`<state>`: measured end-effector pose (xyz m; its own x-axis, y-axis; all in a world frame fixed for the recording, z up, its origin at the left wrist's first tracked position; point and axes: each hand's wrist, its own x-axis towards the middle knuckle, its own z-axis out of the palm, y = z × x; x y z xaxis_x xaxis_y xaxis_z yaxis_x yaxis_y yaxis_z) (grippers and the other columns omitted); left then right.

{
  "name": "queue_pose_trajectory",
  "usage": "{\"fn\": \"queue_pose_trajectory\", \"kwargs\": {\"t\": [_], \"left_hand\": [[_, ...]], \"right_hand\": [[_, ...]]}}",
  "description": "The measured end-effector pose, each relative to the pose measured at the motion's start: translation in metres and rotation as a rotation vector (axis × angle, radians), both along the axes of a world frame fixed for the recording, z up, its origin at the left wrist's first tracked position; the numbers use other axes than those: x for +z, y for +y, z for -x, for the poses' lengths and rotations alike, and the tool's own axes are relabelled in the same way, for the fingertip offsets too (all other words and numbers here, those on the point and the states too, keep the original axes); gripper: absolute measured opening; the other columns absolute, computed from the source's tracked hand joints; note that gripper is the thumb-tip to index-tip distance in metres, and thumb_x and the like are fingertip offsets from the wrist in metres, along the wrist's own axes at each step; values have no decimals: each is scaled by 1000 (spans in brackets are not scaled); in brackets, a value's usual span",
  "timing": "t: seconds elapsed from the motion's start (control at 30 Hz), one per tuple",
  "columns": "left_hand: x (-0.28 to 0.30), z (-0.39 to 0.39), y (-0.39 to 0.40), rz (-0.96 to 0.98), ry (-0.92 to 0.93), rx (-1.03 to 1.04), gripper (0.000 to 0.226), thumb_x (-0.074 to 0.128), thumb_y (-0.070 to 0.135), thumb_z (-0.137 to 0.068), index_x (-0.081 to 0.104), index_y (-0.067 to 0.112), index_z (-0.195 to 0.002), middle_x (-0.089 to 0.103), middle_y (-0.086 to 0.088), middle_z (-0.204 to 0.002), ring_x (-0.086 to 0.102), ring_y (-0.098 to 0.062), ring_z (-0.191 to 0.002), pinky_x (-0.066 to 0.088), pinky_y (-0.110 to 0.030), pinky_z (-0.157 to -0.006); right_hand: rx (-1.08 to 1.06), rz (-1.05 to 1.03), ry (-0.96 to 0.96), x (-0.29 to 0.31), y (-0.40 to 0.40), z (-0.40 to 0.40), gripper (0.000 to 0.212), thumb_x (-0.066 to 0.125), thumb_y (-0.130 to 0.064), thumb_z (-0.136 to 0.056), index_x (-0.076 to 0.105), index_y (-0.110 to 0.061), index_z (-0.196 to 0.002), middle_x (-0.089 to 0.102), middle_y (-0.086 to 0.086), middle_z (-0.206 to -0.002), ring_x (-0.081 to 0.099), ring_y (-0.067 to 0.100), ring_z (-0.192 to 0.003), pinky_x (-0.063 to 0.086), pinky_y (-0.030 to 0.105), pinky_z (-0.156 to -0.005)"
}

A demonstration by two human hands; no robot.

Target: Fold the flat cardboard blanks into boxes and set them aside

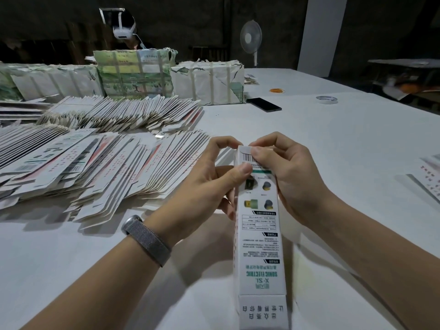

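— Why held up lengthwise like that, far end away from the body?

— Probably to get at the far end flaps. Long white box [259, 234] already opened out into a tube, near end flap hanging loose toward the camera, far end up between both hands above the white table [333, 163]. Looks like the closing step at the far end — a judgement, not something plainly shown.

— And the grip, left side first?

— Left hand [209, 184] wrapped round the box's left edge: thumb pressed flat on the printed face just under the barcode, index finger arched over the top corner, remaining fingers curled behind. Closed on the carton, not loose.

— Right side?

— Right hand [288, 172] mirrored on the other edge, thumb laid across the barcode area, fingertips bent over the far end as if tucking a flap. Also closed on the box. Flap itself hidden behind the fingers; cannot tell whether tucked yet.

— Blanks kept where?

— Fanned stacks of flat blanks [100, 167] spread on the table to the left, within easy reach of the left arm. Wrapped bundles [207, 82] further back. A few printed pieces at the right edge [428, 177] — folded or flat, too cropped to say.

— Anything in the way?

— Phone [264, 104] and tape roll [326, 99] well apart, far side of the table.
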<state>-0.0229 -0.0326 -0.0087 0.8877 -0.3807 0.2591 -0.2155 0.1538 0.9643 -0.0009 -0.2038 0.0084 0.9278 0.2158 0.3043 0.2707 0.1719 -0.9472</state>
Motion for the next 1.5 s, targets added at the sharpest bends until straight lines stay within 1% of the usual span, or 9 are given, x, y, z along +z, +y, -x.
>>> {"fn": "queue_pose_trajectory", "kwargs": {"t": [0.2,0.37,0.53,0.77,0.9,1.1,1.2,1.33,1.5], "left_hand": [[0,-1,0,-4,-3,20,22,68,39,-90,51,43,-104,74,-7,-80,67,-19,-61,50,-24,-48],[-1,-2,-1,-74,15,36,34,64,35,-91,43,29,-118,73,-10,-76,66,-21,-60,50,-25,-47],[-1,-1,-3,-100,36,28,44,66,41,-89,42,24,-121,73,-12,-77,63,-24,-59,50,-25,-46],[-1,-3,-4,-126,34,31,44,64,32,-90,41,22,-126,72,-8,-74,60,-18,-55,46,-25,-46],[0,-1,-5,-127,37,31,50,66,31,-87,41,25,-129,72,-8,-76,60,-20,-57,46,-25,-45],[1,2,-8,-120,61,16,57,68,31,-84,40,29,-134,68,-20,-85,58,-23,-62,46,-25,-45],[2,1,-6,-123,61,4,57,68,31,-85,40,30,-135,70,-14,-81,59,-20,-59,45,-25,-45],[3,3,-4,-129,53,-10,52,66,33,-88,40,32,-132,70,-29,-92,57,-31,-68,46,-25,-46],[3,2,-4,-94,41,-13,40,65,33,-90,45,34,-125,68,-33,-95,57,-28,-65,45,-25,-45]], "right_hand": [[-31,12,1,-3,2,0,15,60,-10,-97,65,-13,-83,68,5,-74,68,26,-65,58,33,-56],[-125,72,-40,-4,1,-3,21,65,-6,-94,66,-15,-74,67,6,-73,66,24,-65,55,34,-58],[-113,41,36,-8,3,-5,29,61,-5,-94,62,-18,-68,63,2,-65,62,19,-54,51,29,-52],[-66,34,36,-6,2,-6,16,68,-21,-80,66,-24,-64,63,2,-66,61,18,-54,53,32,-52],[-95,45,22,-4,0,-7,28,67,-13,-92,64,-22,-65,63,2,-64,62,19,-54,53,32,-53],[-66,38,64,0,-2,-7,25,63,-11,-94,61,-17,-70,62,3,-62,61,19,-51,51,28,-48],[-60,30,63,0,-1,-8,27,61,-11,-95,62,-19,-69,62,3,-63,61,19,-52,51,28,-49],[-37,2,67,-1,-2,-8,28,58,-8,-95,61,-17,-69,60,4,-63,59,19,-54,51,28,-51],[-7,21,55,-2,-1,-7,23,54,-15,-99,60,-14,-77,59,3,-68,58,23,-61,51,33,-57]]}}
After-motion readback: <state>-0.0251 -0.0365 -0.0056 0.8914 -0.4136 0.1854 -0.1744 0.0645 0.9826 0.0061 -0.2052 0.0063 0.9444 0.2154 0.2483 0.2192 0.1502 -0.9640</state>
